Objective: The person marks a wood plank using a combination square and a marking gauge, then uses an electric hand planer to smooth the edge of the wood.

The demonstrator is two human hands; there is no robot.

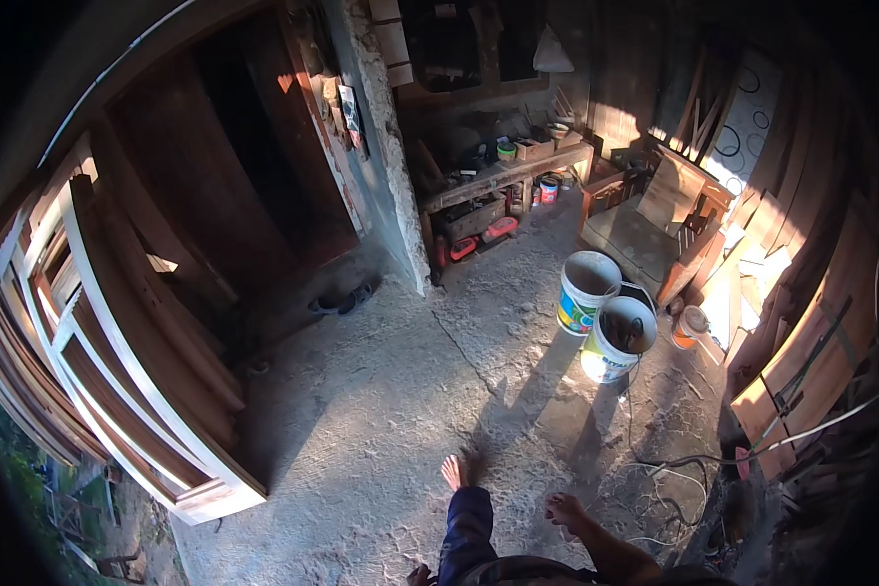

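The front bucket [604, 364] stands upright, ahead and slightly right of the right hand [565, 509], well apart; the left hand [420, 576] is farther from it. The right fingers are loosely bent, nothing seen in them (the left ones are too cut off to tell). The front bucket is white with a printed side; the rear bucket [573, 319] sits just behind-left of it, a black cable [693, 460] nearer, right of it.

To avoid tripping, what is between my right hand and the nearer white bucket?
The head view shows rough, partly shadowed floor between your right hand and the nearer white bucket.
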